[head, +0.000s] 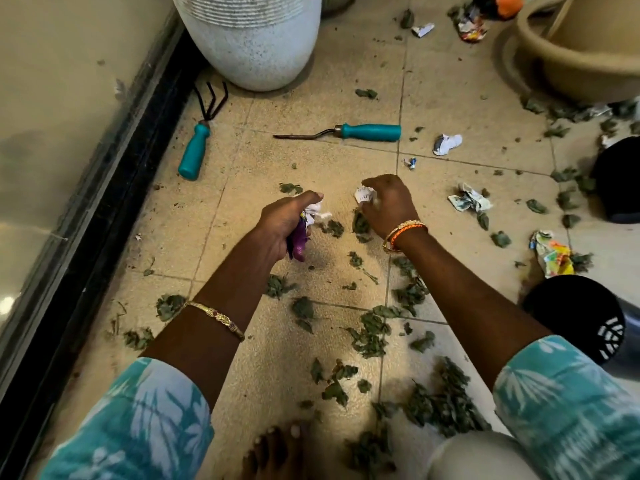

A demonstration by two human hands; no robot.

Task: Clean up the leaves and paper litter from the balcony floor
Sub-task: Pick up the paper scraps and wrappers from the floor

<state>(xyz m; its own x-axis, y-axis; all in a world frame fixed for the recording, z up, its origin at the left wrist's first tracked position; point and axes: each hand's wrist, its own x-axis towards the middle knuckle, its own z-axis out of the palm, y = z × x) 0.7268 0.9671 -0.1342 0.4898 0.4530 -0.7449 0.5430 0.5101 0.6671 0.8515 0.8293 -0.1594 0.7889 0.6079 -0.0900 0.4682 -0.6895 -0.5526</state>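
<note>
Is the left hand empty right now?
No, the left hand grips a purple wrapper together with crumpled white paper scraps.

Matt tiled floor [298, 161], crumpled paper scraps [446, 144], speckled rough planter [256, 46].

We see dry green leaves [369, 332] scattered over the floor, thickest at five o'clock. Crumpled paper scraps lie at two and three o'clock: a white ball [446, 144], a pale wad [469, 201], a bright printed wrapper [552, 254].
</note>
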